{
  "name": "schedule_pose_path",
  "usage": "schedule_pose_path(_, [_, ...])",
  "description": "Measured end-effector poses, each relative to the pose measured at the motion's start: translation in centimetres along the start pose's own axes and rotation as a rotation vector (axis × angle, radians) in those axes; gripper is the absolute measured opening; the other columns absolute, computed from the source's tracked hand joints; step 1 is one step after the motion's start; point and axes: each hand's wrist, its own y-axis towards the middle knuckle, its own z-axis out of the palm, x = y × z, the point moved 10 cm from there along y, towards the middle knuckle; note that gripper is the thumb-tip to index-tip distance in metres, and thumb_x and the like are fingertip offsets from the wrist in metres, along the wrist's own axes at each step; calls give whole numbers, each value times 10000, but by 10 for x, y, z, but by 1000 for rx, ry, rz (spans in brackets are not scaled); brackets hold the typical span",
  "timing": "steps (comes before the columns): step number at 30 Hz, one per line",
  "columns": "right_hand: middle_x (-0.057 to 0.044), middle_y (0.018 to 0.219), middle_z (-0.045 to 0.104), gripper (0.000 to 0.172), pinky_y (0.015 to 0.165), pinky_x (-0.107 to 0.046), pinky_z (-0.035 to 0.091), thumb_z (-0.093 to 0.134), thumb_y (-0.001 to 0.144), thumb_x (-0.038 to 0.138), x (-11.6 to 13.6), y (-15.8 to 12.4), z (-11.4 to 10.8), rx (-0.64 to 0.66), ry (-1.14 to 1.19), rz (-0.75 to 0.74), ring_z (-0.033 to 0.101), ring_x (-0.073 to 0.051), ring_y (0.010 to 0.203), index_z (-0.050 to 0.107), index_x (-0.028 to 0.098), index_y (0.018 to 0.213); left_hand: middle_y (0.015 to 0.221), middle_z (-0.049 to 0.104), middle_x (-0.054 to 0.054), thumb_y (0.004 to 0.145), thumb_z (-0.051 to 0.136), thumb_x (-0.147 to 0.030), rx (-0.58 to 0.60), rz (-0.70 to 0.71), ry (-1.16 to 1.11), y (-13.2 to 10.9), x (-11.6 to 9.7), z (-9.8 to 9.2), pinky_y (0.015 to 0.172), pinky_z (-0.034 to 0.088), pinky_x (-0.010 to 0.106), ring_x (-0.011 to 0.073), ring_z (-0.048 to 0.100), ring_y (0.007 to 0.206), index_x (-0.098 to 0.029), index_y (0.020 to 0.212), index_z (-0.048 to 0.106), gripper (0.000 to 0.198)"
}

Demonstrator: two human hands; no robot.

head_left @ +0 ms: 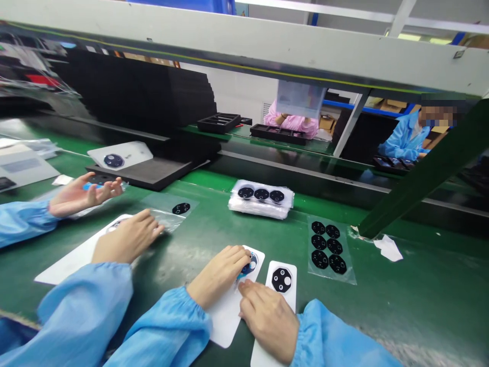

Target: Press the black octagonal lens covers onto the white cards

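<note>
A white phone back panel (226,322) with a dark round camera area (251,263) lies tilted on the green bench. My left hand (219,275) is closed over its upper part, fingertips pressed together at the camera area. Bits of blue film show under those fingers. Close beside it is my right hand (269,318), fingers curled and pinched at the panel's right edge; what they hold is hidden. Under my right wrist lies a second white phone back panel (289,295) with a black camera disc (281,280).
At left, a co-worker's hands (126,237) are over another white panel (64,262) and a clear film. A stack of film sheets (261,208) stands ahead. Right lies a sheet of black discs (329,246), by a slanted green post (420,173). Black foam tray (153,173) stands left.
</note>
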Motion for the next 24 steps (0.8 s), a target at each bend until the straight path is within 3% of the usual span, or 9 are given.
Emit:
schedule_pose_path(9, [-141,1036,666,215,904,-299,494,390,923,121,2,0,7,63,-18,-20,615,-220,1013,601,80,919,1030,636,87,863,369,-9,-25,95,50,-4,-13,2,907,471,342,208,567,1020,-165,1024,507,263])
schedule_pose_path(14, [-135,994,666,207,878,-294,499,397,922,121,3,0,10,99,-22,-42,624,-220,969,598,81,897,1027,654,88,808,382,36,-25,133,63,-1,-17,2,868,506,338,203,597,971,-164,975,532,301])
schedule_pose_path(24, [-138,1087,637,138,922,-292,465,450,905,124,1,-3,14,121,-13,-45,572,-229,1072,583,91,901,1051,676,90,886,377,-53,-118,167,41,-6,-14,-6,860,527,326,190,628,985,-161,1065,529,258])
